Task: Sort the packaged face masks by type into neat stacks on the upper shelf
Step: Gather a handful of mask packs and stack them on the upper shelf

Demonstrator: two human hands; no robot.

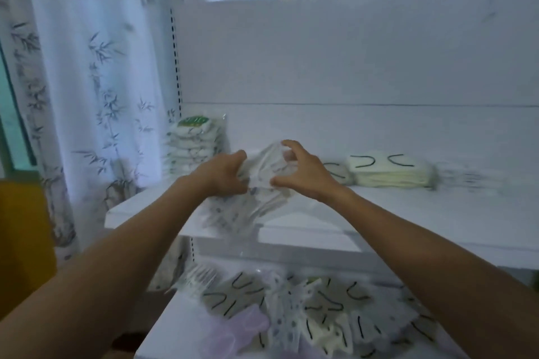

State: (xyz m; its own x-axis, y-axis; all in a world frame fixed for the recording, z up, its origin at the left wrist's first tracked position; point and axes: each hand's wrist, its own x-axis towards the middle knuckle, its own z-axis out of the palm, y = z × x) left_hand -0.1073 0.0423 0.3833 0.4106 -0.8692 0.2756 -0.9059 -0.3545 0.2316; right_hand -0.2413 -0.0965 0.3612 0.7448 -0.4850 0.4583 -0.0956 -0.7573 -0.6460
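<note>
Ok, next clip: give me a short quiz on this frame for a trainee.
1. True or false: the left hand and right hand both hold the patterned mask packets at the upper shelf.
2. The cream stack lies where? A) left of the hands B) right of the hands C) in the hands.
3. Fill in: the loose pile of masks lies on the ___ shelf.
Key: 1 true; 2 B; 3 lower.

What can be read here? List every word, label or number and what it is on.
No text is readable.
Green label atop the left stack: blurred.
Small print on the pack held by the left hand and right hand: blurred.
</note>
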